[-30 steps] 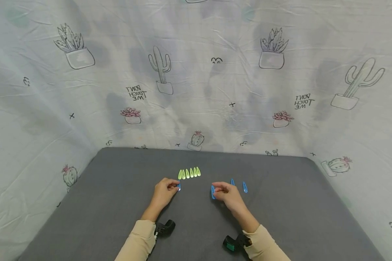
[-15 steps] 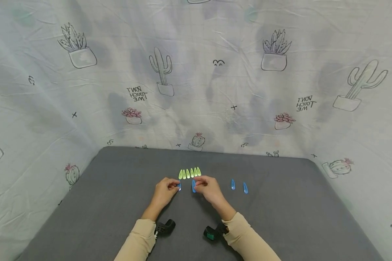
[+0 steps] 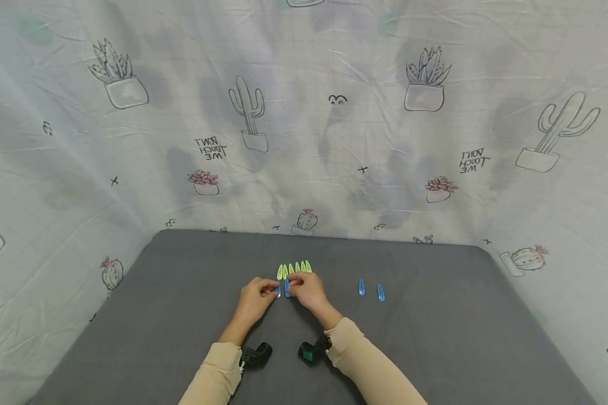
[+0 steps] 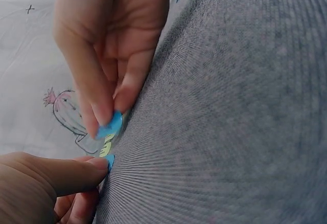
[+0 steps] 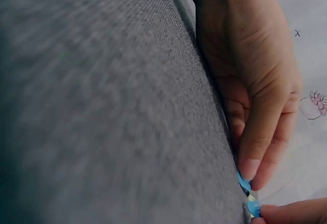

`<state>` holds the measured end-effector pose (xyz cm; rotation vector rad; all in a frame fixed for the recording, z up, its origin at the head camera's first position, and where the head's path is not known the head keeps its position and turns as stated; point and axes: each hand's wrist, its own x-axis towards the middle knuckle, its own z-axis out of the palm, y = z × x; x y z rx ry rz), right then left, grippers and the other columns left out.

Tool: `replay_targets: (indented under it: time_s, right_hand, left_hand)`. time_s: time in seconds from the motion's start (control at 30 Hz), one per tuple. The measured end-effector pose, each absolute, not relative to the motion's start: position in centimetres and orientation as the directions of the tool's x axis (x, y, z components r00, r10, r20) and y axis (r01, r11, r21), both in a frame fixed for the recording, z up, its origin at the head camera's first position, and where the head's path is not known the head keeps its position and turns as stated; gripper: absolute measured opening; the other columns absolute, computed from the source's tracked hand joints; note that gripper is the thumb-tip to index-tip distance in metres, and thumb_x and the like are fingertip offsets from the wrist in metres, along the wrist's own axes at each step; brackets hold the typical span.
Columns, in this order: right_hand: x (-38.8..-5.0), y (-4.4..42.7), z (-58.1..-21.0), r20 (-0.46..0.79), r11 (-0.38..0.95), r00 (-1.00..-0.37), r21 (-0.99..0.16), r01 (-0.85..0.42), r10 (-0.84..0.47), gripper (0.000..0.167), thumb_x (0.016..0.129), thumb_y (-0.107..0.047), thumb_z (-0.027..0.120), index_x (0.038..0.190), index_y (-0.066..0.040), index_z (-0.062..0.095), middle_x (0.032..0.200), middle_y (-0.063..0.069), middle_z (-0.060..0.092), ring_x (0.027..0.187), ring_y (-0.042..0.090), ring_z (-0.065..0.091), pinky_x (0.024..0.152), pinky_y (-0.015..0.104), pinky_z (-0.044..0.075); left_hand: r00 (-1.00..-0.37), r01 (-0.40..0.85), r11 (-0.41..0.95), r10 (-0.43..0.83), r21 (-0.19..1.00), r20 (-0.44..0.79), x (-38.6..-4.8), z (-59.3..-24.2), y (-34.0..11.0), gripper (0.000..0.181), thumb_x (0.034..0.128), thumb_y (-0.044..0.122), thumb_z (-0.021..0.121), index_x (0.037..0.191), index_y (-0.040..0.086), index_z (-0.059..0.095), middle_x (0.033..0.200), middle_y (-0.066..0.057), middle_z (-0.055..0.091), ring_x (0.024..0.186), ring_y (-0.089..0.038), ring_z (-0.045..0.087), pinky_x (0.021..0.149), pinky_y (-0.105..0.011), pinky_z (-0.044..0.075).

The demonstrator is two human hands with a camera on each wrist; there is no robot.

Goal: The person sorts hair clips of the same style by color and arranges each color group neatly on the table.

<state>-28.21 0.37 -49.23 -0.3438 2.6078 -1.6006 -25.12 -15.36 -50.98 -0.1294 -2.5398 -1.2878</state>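
Observation:
In the head view my left hand pinches a blue snap hair clip by its side, at the table's middle. Just right of it, my right hand holds a second blue snap hair clip between thumb and fingers. The two clips stand side by side with a small gap. A row of several light green hair clips lies right behind them, partly covered by the right hand. The left wrist view shows the right hand's clip above the left hand's clip, largely covered by the thumb.
Two more blue hair clips lie apart on the right, a nearer-in clip and an outer clip. The grey cloth-covered table ends at a pale printed curtain behind and at both sides.
My right hand has moved left with its blue hair clip, from near the two loose blue clips to beside the left hand's clip. The left hand stays in place.

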Motion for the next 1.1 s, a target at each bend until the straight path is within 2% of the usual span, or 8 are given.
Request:
replay_targets:
  time_s: [0.3,0.6,0.83,1.1]
  right_hand:
    - [-28.3,-0.6,-49.1,0.106,0.519,-0.974,-0.831,-0.198,-0.202,0.020,0.078,0.002,0.068,0.098,0.000,0.073,0.074,0.005,0.068,0.066,0.009,0.059,0.060,0.022,0.047]
    - [-28.0,-1.0,-49.1,0.158,0.575,-0.969,-0.782,-0.241,-0.191,0.018,0.073,0.003,0.068,0.089,-0.002,0.072,0.067,0.001,0.062,0.057,0.006,0.047,0.052,0.020,0.039]
    - [-28.0,-0.7,-49.5,0.121,0.499,-0.971,-0.840,-0.210,-0.206,0.020,0.076,0.001,0.069,0.096,0.000,0.071,0.074,0.003,0.064,0.064,0.008,0.055,0.056,0.021,0.045]
    - [-27.9,0.8,-49.1,0.093,0.449,-0.969,-0.873,-0.189,-0.227,0.023,0.081,-0.003,0.070,0.104,0.002,0.068,0.086,0.010,0.069,0.077,0.018,0.066,0.063,0.027,0.053]
  left_hand:
    - [-0.941,0.247,0.594,-0.041,0.766,0.335,-25.1,-51.1,-15.5,0.014,0.0759,-0.001,0.074,0.089,0.002,0.073,0.077,-0.006,0.059,0.068,-0.011,0.057,0.061,-0.020,0.050]
    - [-0.957,0.208,0.591,-0.042,0.780,0.287,-25.1,-51.0,-15.5,0.013,0.0779,0.002,0.074,0.091,0.003,0.073,0.079,-0.005,0.059,0.071,-0.012,0.058,0.063,-0.020,0.050]
    - [-0.956,0.215,0.591,-0.034,0.778,0.290,-25.2,-51.1,-15.6,0.013,0.0778,0.002,0.074,0.091,0.003,0.073,0.079,-0.005,0.059,0.071,-0.012,0.057,0.062,-0.020,0.049]
    - [-0.950,0.232,0.576,-0.040,0.784,0.311,-25.4,-51.1,-15.7,0.014,0.0750,-0.001,0.075,0.088,0.002,0.073,0.077,-0.005,0.058,0.069,-0.011,0.057,0.061,-0.019,0.049]
